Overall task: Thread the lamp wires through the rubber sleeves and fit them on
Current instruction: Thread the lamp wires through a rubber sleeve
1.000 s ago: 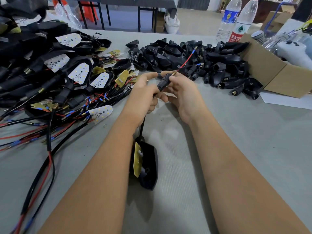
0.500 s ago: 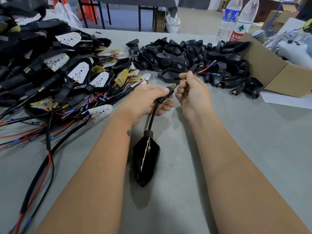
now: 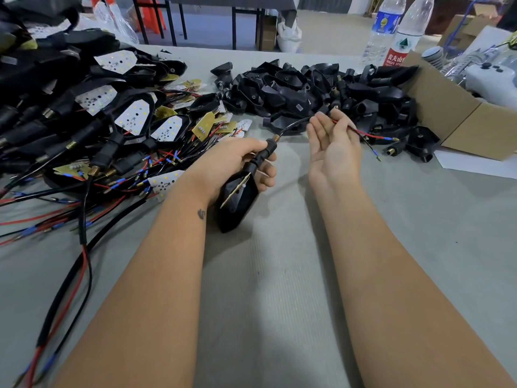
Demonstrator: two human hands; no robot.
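Observation:
My left hand (image 3: 237, 161) grips the black rubber sleeve (image 3: 264, 152) fitted on the stem of a black lamp housing (image 3: 236, 203), which hangs below the hand with its yellow board edge showing. A brass threaded tip (image 3: 276, 138) sticks out of the sleeve's top. From it a black cable (image 3: 293, 125) arcs right to my right hand (image 3: 333, 148), palm up, which pinches the red and black wires (image 3: 363, 133) between thumb and fingers. The wire ends with blue-and-brass terminals trail off to the right.
A heap of wired lamps with white LED boards (image 3: 84, 113) fills the left. A pile of loose black housings and sleeves (image 3: 313, 91) lies behind the hands. A cardboard box (image 3: 458, 113) and two water bottles (image 3: 391, 32) stand at the right back.
The right hand has drawn the wires out to the right and turned palm up. The lamp housing has risen close to the left hand, whose grip is now on the sleeve at the stem.

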